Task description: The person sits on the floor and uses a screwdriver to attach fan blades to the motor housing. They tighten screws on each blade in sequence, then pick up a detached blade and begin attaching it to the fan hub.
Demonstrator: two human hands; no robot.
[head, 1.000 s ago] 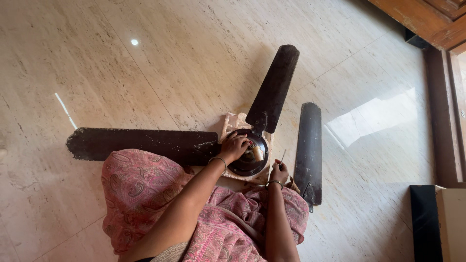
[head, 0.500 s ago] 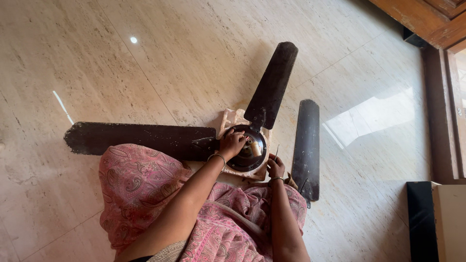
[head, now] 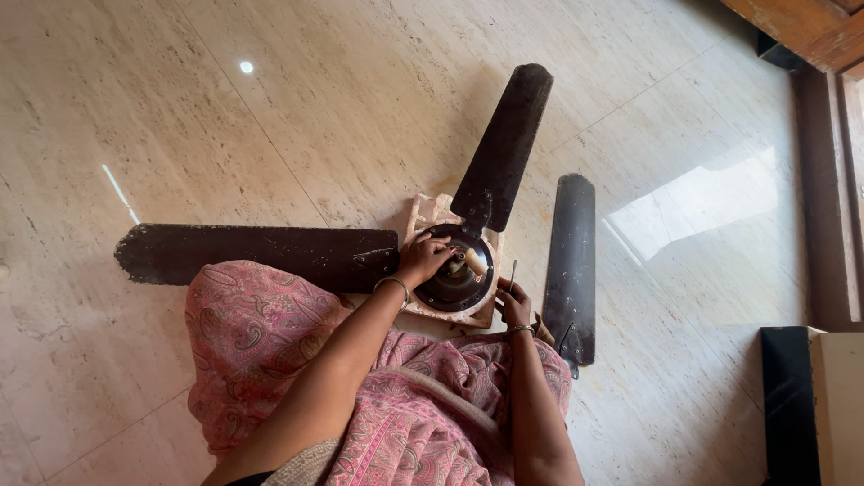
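Note:
A dark ceiling fan lies on the marble floor, its round motor hub (head: pixel 468 286) resting on a pale block (head: pixel 423 216). My left hand (head: pixel 425 259) grips the top of the hub beside its short central shaft (head: pixel 474 262). My right hand (head: pixel 514 304) sits just right of the hub and holds a thin metal tool (head: pixel 513 273) upright. Two blades are attached: one (head: pixel 256 256) reaches left, another (head: pixel 502 148) points up and away. A third blade (head: pixel 570 265) lies loose on the floor to the right.
My lap, draped in pink patterned cloth (head: pixel 270 351), fills the lower middle. Wooden furniture (head: pixel 805 31) stands at the top right, a wooden frame (head: pixel 823 198) runs down the right edge, and a black and beige box (head: pixel 810 405) sits at the lower right.
The view has drifted slightly, so the fan sits a little higher in frame. My right hand has edged toward the hub with the tool raised. My left hand stays on the hub.

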